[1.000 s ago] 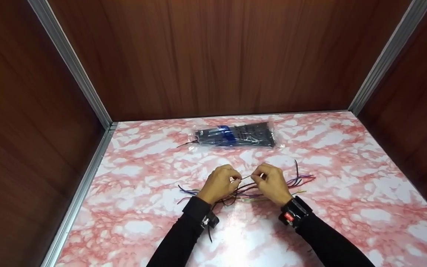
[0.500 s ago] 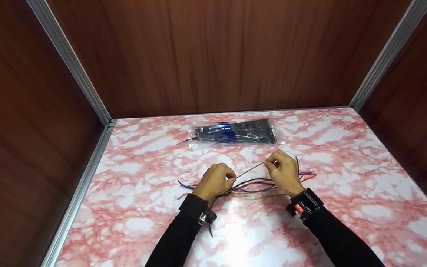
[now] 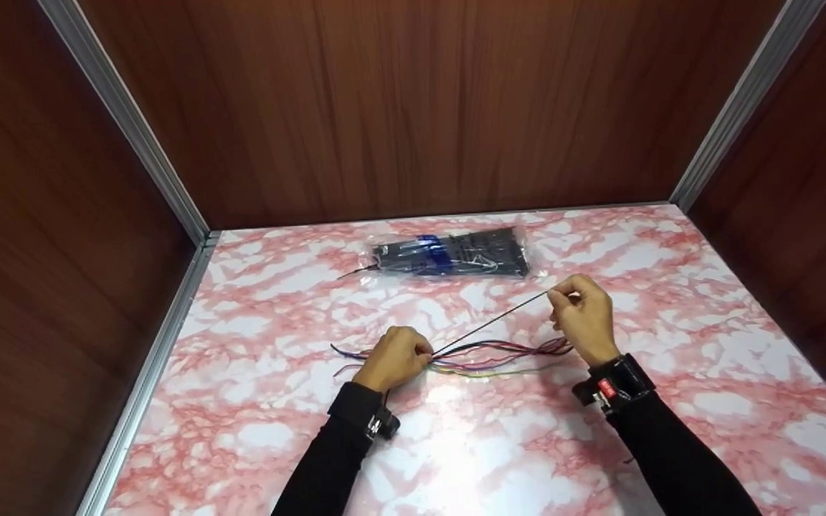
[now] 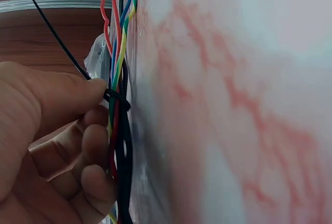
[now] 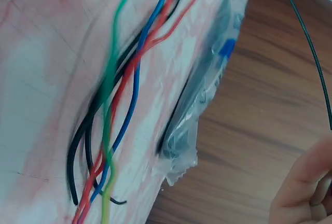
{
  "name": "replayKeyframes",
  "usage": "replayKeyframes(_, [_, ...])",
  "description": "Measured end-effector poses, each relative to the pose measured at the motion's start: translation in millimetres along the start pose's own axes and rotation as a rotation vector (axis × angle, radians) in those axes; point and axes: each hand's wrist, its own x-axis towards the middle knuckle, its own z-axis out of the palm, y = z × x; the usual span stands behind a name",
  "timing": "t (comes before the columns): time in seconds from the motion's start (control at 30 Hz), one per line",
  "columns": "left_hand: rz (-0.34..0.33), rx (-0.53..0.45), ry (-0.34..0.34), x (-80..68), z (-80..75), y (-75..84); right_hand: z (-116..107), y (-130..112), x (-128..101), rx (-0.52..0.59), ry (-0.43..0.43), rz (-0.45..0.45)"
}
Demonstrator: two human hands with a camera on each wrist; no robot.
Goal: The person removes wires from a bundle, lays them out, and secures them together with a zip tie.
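Observation:
A bundle of coloured wires [image 3: 485, 347] lies across the table in the head view. Around it runs a black cable tie [image 3: 492, 322], whose loop [image 4: 122, 100] shows up close in the left wrist view. My left hand [image 3: 393, 357] pinches the tie right by that loop, its lower fingers curled behind the wires. Up and to the right, my right hand [image 3: 585, 322] pinches the tie's far end between thumb and forefinger. The ridged tail [image 5: 310, 47] stretches straight and slanting between the hands. Part of the wires behind my left hand is hidden.
A clear plastic bag [image 3: 456, 255] of black cable ties with a blue band lies farther back, one tie sticking out at its left. Wooden panels [image 3: 413, 107] with metal edge strips enclose the marbled table [image 3: 277, 444] at the back and sides.
My right hand has moved up and right with the tie's end, so a much longer stretch of tail shows. My left hand has shifted slightly left, still pinching at the bundle.

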Motion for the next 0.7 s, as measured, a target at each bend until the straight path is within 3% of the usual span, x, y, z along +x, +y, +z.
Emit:
replayKeyframes(0.07, [0.012, 0.001, 0.006, -0.6, 0.4, -0.5, -1.9, 4.8, 0.7, 0.178, -0.075, 0.060])
replayKeyframes(0.23, [0.001, 0.014, 0.001, -1.6, 1.2, 0.3, 3.1, 20.2, 1.7, 0.769, -0.300, 0.202])
replayKeyframes(0.33, [-0.016, 0.020, -0.006, -0.8, 0.8, 1.4, 11.0, 24.1, 3.4, 0.974, -0.330, 0.211])
replayKeyframes(0.43, [-0.024, 0.026, -0.015, 0.7, 1.1, 2.8, 17.1, 26.1, 4.3, 1.029, -0.291, 0.205])
replayKeyframes(0.7, [-0.033, 0.061, -0.033, -1.6, -0.5, 3.6, 23.0, 33.7, 1.8, 0.902, -0.140, 0.270])
